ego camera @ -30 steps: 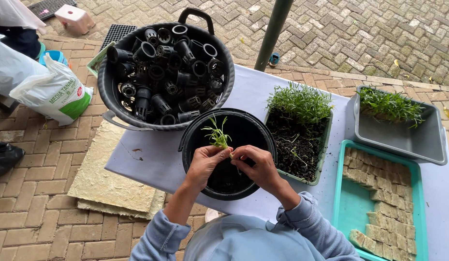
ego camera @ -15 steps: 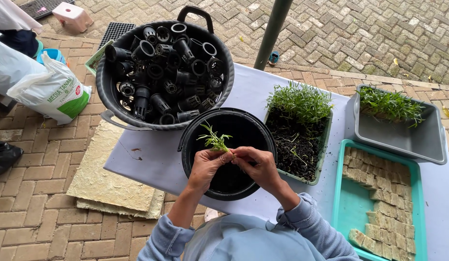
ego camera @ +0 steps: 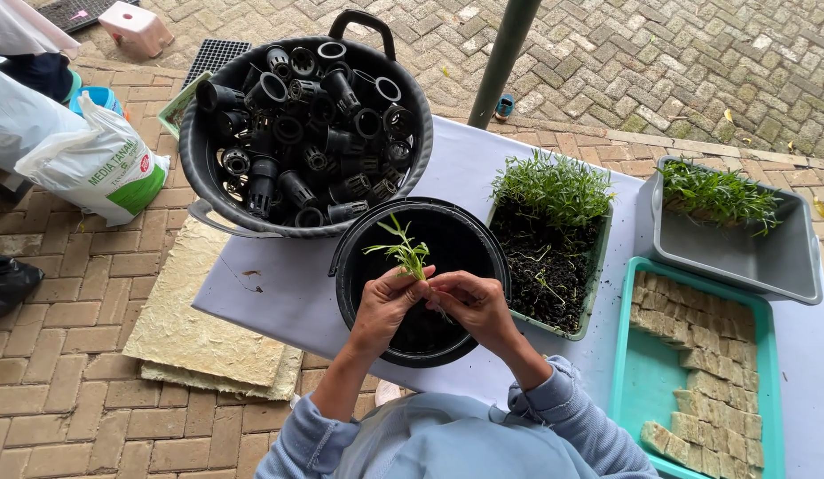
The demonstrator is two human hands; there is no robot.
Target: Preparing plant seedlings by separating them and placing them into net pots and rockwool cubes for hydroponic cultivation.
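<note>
My left hand (ego camera: 387, 306) and my right hand (ego camera: 472, 304) meet over a black bucket (ego camera: 358, 293) on the table. Together they pinch the base of a small green seedling (ego camera: 405, 250), whose leaves stick up and to the left above my fingers. Whatever sits at the seedling's root end is hidden inside my fingers. Just right of the bucket stands a green tray of soil and seedlings (ego camera: 551, 235).
A large black tub of small black net pots (ego camera: 307, 124) sits at the table's far left. A grey bin with seedlings (ego camera: 729, 226) and a teal tray of tan cubes (ego camera: 696, 355) lie to the right. A white sack (ego camera: 92, 164), yellowish slabs (ego camera: 199, 328) and a pole (ego camera: 502, 58) are nearby.
The seedling in my hands has tilted slightly; my hands stay over the black bucket.
</note>
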